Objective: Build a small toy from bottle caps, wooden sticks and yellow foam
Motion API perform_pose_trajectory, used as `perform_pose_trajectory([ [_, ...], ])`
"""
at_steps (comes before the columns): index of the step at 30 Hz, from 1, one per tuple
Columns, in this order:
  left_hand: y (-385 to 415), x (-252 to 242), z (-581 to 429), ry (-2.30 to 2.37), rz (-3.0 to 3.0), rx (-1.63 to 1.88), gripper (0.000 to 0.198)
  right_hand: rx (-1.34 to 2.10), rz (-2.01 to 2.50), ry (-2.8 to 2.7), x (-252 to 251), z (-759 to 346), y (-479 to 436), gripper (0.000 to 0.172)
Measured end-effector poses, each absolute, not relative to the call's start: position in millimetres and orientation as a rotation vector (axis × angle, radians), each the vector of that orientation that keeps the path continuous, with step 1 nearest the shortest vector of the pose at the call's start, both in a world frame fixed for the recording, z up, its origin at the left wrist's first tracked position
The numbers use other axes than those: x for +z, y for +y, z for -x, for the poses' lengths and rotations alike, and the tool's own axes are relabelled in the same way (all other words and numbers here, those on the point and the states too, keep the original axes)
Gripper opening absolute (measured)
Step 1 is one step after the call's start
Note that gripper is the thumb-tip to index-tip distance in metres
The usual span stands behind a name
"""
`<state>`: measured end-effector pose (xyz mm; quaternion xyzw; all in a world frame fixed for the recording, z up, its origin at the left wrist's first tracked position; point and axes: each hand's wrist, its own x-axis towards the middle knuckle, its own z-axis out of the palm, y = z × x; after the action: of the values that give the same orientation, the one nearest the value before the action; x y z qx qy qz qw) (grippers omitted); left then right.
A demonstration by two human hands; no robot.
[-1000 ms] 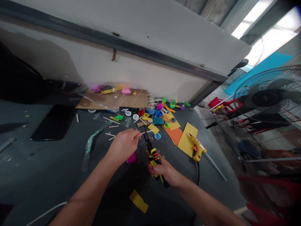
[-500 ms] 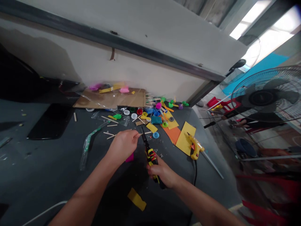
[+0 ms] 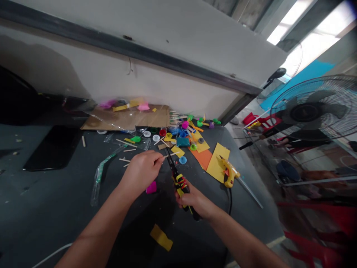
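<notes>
A: Left edge first.
B: Black phone point(image 3: 52, 149) flat on the grey table point(image 3: 72, 208), long axis near-left to far-right. Right of it, a bent clear sleeve point(image 3: 97, 182) with a green strip, just left of the forearm.

A: Left hand?
B: Left hand point(image 3: 143, 169) pinches one end of a wooden stick point(image 3: 173, 154), thumb against forefinger, other fingers curled. Magenta piece point(image 3: 151, 187) on the table, just near of that hand.

A: Stick position, axis?
B: Mid-table, at the tips of the pliers point(image 3: 181, 182). Axis runs crosswise; free end points right, angled slightly far. Can't tell if the jaws bite it.

A: Right hand?
B: Right hand point(image 3: 192, 199) is wrapped round the plier handles, black with yellow and red. Tips point far and a bit left, axis steeply across the stick.

A: Any text?
B: Marking on the hub of the fan point(image 3: 306, 111) is too small to read. Same for the glue gun point(image 3: 230, 176).

A: Edges, room?
B: Far side is tight: cardboard point(image 3: 131, 117) and loose caps up to the wall point(image 3: 156, 78). Near side is looser, with one yellow strip point(image 3: 161, 237) between the forearms. Right: yellow sheet point(image 3: 217, 163) partly under the glue gun, nozzle pointing far-left, black cord point(image 3: 230, 201) running near toward the right forearm. Clear rod point(image 3: 251, 191) reaches near-right from the gun, ending just short of the table's right edge. Fan stands beyond that edge.
</notes>
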<state>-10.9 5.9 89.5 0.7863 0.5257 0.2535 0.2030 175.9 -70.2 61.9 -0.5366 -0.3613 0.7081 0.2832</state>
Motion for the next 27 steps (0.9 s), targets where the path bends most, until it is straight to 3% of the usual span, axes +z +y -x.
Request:
perform_pose_trajectory([
  [15,6.7,80.1,14.0,1.422,-2.359,0.891,0.023,2.009,1.378,-0.862,74.5,-174.7,-64.0,0.046],
  [27,6.8,79.3,10.4,1.389,-2.466,0.893,0.024,2.021,1.261,-0.735,41.4,-175.0,-70.0,0.042],
])
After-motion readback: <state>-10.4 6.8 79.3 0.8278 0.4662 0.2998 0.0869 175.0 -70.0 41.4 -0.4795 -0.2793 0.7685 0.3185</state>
